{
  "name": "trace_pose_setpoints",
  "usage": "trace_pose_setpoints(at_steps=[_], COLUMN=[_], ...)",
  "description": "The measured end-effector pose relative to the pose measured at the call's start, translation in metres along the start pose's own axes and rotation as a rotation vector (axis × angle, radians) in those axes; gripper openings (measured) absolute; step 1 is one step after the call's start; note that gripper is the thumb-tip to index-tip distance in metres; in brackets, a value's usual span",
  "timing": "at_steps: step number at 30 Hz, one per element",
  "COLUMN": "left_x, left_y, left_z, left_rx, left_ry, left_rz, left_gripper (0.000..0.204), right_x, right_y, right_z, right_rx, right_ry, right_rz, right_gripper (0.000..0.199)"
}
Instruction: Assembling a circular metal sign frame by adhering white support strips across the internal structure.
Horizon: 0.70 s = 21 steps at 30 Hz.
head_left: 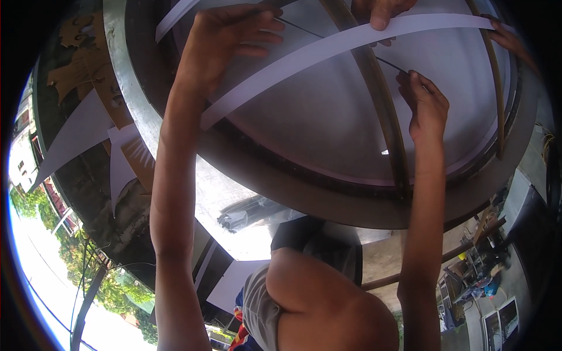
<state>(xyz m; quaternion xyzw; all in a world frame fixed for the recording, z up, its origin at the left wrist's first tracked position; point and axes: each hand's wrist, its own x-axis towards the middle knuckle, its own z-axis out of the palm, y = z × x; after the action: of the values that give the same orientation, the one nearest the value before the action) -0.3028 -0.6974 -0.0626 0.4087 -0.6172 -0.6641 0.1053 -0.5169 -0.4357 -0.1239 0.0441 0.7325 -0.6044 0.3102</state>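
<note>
My left hand [231, 38] is raised at the upper left, its lower fingers loosely stretched and its upper fingertips on one end of a thin dark wire [301, 27]. At the other end, my right hand [426, 105] pinches the wire between thumb and fingers. The wire passes behind a curved white strip [281, 69] and a brown curved bar [379, 96]. These span a big round frame [281, 190] with a pale inner surface. Another person's hand [386, 10] presses on the white strip from the far side; a further hand [508, 40] touches its right end.
Cut brown and white sheet pieces [82, 140] lie at the left. Below the frame is a shiny metal surface [234, 234] with a clear plastic-wrapped bundle [252, 213]. My bent knee [328, 292] is close under the frame. Tools and clutter [474, 281] stand at the lower right.
</note>
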Motion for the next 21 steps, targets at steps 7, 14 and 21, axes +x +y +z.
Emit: trace_pose_setpoints(at_steps=[7,14,21], left_x=[0.008,0.009,0.006], left_y=[-0.016,-0.021,-0.031], left_z=[0.007,0.011,0.020], left_rx=[0.051,-0.033,-0.061], left_ry=[0.086,0.172,0.174], left_rz=[0.004,-0.097,-0.017], left_gripper=[0.030,0.029,0.033], right_x=[0.003,0.001,0.007], right_y=[0.003,0.000,0.005], right_z=[-0.003,-0.003,-0.005], right_rx=[-0.065,-0.069,0.069], right_ry=[-0.065,-0.242,-0.037], right_rz=[0.206,0.128,0.126], right_gripper=[0.032,0.034,0.041])
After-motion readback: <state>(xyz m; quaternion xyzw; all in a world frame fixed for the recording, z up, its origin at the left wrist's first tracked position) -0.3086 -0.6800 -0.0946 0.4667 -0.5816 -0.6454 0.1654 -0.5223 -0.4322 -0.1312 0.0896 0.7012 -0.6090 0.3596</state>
